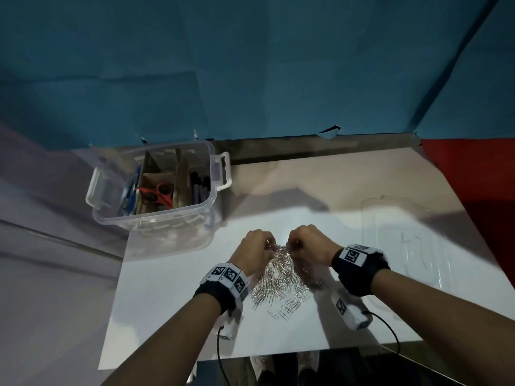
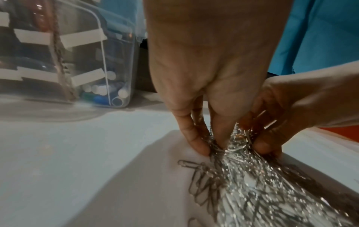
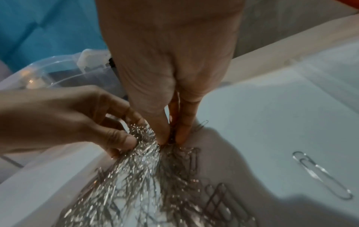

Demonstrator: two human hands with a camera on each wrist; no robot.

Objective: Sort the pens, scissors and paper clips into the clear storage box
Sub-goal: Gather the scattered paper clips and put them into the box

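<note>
A pile of silver paper clips [image 1: 281, 282] lies on the white sheet [image 1: 172, 302] in front of me. Both hands work at its far end, knuckles up. My left hand [image 1: 257, 246] pinches a clump of clips [image 2: 219, 147] between thumb and fingers. My right hand [image 1: 302, 242] pinches another clump [image 3: 169, 142] right beside it. The clear storage box [image 1: 156, 221] stands at the back left, with cardboard dividers. Red scissors [image 1: 158, 195] lie in its middle part, blue pens [image 1: 129, 190] on its left, dark markers [image 1: 199, 185] on its right.
The box's clear lid [image 1: 404, 240] lies flat on the right of the sheet, and a single clip [image 3: 320, 170] lies apart on that side. A blue backdrop [image 1: 250, 65] rises behind the table. Cables trail from both wristbands toward the near edge.
</note>
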